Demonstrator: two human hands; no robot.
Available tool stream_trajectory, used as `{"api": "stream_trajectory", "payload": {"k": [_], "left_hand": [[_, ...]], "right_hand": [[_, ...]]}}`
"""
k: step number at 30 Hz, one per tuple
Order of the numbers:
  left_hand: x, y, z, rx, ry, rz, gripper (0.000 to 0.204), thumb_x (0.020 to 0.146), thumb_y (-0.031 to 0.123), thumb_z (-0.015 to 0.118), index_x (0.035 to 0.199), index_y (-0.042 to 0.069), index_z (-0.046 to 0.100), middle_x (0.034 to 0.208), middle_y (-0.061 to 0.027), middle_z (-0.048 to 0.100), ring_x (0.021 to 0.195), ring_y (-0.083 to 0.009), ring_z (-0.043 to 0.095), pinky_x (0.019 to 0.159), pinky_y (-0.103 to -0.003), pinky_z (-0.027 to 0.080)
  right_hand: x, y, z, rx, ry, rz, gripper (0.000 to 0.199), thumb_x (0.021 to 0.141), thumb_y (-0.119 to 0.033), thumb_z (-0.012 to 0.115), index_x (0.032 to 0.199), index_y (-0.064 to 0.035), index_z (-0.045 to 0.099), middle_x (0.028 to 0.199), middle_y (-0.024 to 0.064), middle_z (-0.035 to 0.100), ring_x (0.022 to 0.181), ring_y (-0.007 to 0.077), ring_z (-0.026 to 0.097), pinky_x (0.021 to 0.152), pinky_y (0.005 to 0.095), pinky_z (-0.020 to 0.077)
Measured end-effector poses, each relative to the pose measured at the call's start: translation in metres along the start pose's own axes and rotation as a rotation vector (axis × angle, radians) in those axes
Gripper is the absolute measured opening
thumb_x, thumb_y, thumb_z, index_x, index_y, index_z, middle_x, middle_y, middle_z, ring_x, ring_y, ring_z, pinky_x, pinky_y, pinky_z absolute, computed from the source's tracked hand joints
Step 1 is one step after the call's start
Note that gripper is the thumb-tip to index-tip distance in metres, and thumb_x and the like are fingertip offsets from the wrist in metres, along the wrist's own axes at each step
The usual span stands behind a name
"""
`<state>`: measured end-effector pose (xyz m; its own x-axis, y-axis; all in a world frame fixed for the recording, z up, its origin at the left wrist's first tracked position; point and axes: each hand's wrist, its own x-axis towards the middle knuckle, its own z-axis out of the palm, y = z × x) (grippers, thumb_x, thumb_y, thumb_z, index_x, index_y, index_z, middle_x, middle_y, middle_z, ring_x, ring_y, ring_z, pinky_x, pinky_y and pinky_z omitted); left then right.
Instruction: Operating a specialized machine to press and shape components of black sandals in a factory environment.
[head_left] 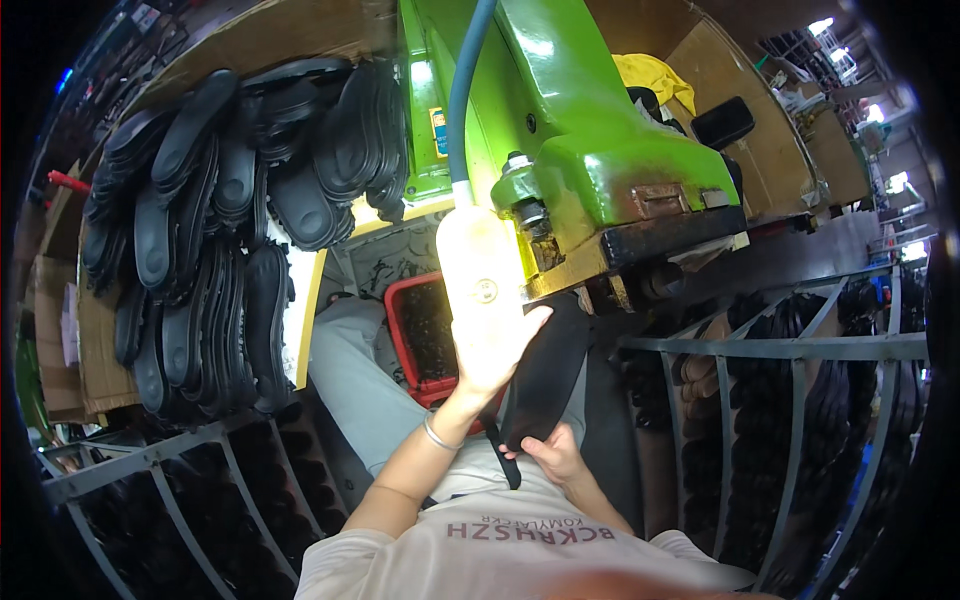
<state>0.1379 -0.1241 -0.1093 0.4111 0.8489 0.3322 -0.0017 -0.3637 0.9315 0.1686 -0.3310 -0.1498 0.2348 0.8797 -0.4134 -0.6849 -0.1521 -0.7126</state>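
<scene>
A long black shoe sole (548,370) slants from my lap up under the green machine's head (620,190). My right hand (555,455) is closed on its near end, thumb on top. Beside the sole's left edge is my left hand (490,360), thumb stretched toward the sole. Its other fingers are hidden behind a glaring lamp (482,265), so I cannot tell whether they grip the sole. A thin black strip (503,455) hangs between my forearms, near the right fingertips.
Black soles (215,190) lie heaped in a cardboard box at the left. A red bin (410,340) with dark scraps stands between my knees. Metal racks (780,347) full of dark soles flank me. A blue-grey hose (465,90) runs to the lamp. Yellow cloth (655,80) lies behind the machine.
</scene>
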Motion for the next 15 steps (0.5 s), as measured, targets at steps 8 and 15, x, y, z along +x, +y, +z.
{"api": "stream_trajectory", "payload": {"k": [8, 15], "left_hand": [[0.002, 0.015, -0.023, -0.027, -0.017, 0.058, 0.011, 0.076, 0.007, 0.073, 0.085, 0.003, 0.067, 0.075, -0.0076, 0.066, 0.062, -0.0193, 0.063, 0.058, -0.029, 0.050], [-0.013, 0.017, -0.034, -0.490, -0.030, -0.415, 0.025, 0.072, -0.002, 0.074, 0.095, -0.004, 0.063, 0.089, -0.0062, 0.062, 0.079, -0.0136, 0.058, 0.070, -0.025, 0.048]], "right_hand": [[-0.022, -0.057, -0.016, -0.040, 0.372, -0.260, 0.046, 0.078, -0.002, 0.057, 0.121, 0.0019, 0.042, 0.100, 0.0140, 0.062, 0.073, 0.0209, 0.064, 0.046, 0.0305, 0.0522], [0.021, -0.153, -0.034, -0.256, 0.412, -0.492, 0.026, 0.083, -0.008, 0.059, 0.106, 0.0005, 0.050, 0.082, 0.0047, 0.059, 0.059, 0.0078, 0.056, 0.044, 0.0194, 0.0435]]}}
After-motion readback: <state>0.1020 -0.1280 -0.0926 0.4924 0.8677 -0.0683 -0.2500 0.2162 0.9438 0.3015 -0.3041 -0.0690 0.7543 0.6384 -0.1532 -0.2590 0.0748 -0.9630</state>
